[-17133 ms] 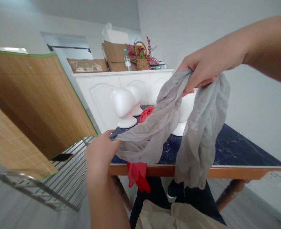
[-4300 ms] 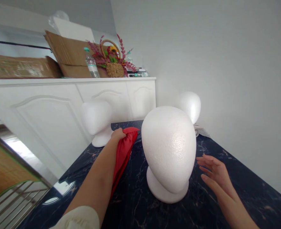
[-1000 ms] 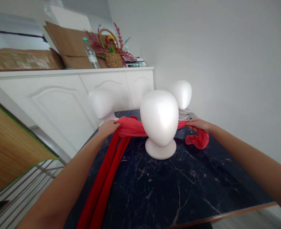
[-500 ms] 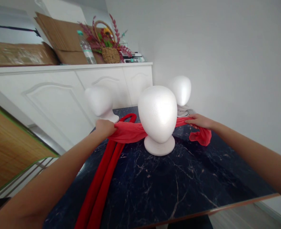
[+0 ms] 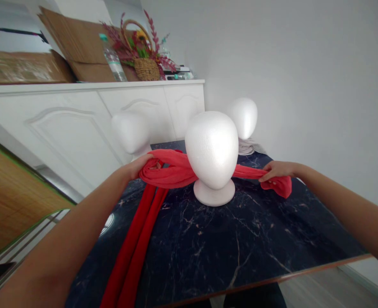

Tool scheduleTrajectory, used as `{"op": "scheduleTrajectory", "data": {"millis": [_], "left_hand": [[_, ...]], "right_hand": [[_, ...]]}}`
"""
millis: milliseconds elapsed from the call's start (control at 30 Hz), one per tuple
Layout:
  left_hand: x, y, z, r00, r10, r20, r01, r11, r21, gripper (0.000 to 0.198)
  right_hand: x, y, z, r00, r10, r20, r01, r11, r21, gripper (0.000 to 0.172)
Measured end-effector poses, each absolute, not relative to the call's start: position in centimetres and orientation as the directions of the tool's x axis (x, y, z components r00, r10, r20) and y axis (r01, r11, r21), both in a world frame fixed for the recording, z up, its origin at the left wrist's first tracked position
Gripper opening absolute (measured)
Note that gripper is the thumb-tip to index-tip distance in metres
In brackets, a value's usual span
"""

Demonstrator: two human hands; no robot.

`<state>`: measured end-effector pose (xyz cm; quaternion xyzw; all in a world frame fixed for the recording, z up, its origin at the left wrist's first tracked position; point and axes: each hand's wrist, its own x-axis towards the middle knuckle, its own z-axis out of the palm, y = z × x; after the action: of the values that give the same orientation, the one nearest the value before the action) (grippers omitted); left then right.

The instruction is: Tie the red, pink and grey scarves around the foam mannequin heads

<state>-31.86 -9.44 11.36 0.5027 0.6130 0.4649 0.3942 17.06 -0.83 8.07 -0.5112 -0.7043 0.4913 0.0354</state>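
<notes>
A white foam mannequin head [image 5: 212, 149] stands upright on the dark marbled table. Behind its neck passes a coral-red scarf [image 5: 176, 171], stretched out to both sides. At the left, my left hand [image 5: 144, 164] is closed on the scarf, which forms a wide loop there. To the right of the head, my right hand [image 5: 277, 170] pinches the narrower part, and a bunched end hangs below its fingers. The stretch of scarf behind the foam head is hidden. A darker red folded cloth strip [image 5: 144, 244] runs along the table under the scarf's left side.
Two more white foam heads stand farther back, one on the left [image 5: 131, 132] and one on the right [image 5: 245, 117], with grey cloth [image 5: 246, 146] at the latter's base. A white cabinet [image 5: 137, 102] carries cardboard boxes [image 5: 76, 42], a bottle [image 5: 113, 60] and a flower basket [image 5: 147, 68].
My right hand has moved outward to the right with the scarf. At the left, the scarf has opened into a broader loop around my left hand's fingers. The view has shifted slightly.
</notes>
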Motion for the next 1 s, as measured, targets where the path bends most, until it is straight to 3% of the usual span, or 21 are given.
{"op": "scheduleTrajectory", "data": {"millis": [100, 200, 267, 333, 433, 500, 600, 767, 900, 1000], "left_hand": [[-31.6, -11.2, 11.9, -0.016, 0.997, -0.076, 0.161, 0.078, 0.984, 0.022], [-30.6, -13.4, 11.4, 0.047, 0.999, 0.0, -0.016, 0.001, 1.0, 0.032], [-29.6, -14.8, 10.8, 0.103, 0.994, 0.037, -0.181, -0.017, 0.983, 0.043], [-28.4, -16.1, 10.1, 0.209, 0.977, 0.04, -0.283, 0.021, 0.959, 0.048], [-26.7, -17.4, 9.1, 0.351, 0.936, -0.013, -0.227, 0.098, 0.969, 0.039], [-25.5, -17.8, 8.3, 0.352, 0.934, -0.068, -0.15, 0.128, 0.98, 0.032], [-23.3, -17.7, 6.7, 0.289, 0.951, -0.11, -0.082, 0.139, 0.987, 0.03], [-19.6, -17.5, 4.4, 0.249, 0.968, -0.015, -0.077, 0.036, 0.996, 0.03], [-17.5, -17.7, 4.3, 0.24, 0.967, 0.089, 0.167, -0.132, 0.977, 0.03], [-16.2, -17.5, 4.6, 0.227, 0.961, 0.16, 0.2, -0.207, 0.958, 0.029]], "right_hand": [[17.3, -2.1, 7.7, -0.493, 0.749, -0.442, 0.557, -0.119, -0.822, 0.039], [16.3, -4.1, 7.7, -0.471, 0.823, -0.318, 0.331, -0.169, -0.928, 0.038], [15.4, -5.5, 7.9, -0.45, 0.848, -0.279, 0.323, -0.136, -0.936, 0.039], [14.6, -6.7, 8.4, -0.442, 0.849, -0.29, 0.42, -0.089, -0.903, 0.039], [13.4, -8.4, 9.0, -0.475, 0.786, -0.395, 0.462, -0.159, -0.872, 0.036], [12.2, -9.5, 9.1, -0.535, 0.706, -0.464, 0.355, -0.311, -0.882, 0.031], [9.8, -11.1, 8.3, -0.593, 0.672, -0.443, 0.127, -0.465, -0.876, 0.016], [5.6, -13.4, 5.9, -0.501, 0.755, -0.424, -0.126, -0.548, -0.827, 0.012], [3.2, -14.4, 4.9, -0.464, 0.802, -0.377, -0.292, -0.54, -0.789, 0.016], [2.2, -14.8, 4.9, -0.457, 0.828, -0.325, -0.348, -0.502, -0.792, 0.016]]}}
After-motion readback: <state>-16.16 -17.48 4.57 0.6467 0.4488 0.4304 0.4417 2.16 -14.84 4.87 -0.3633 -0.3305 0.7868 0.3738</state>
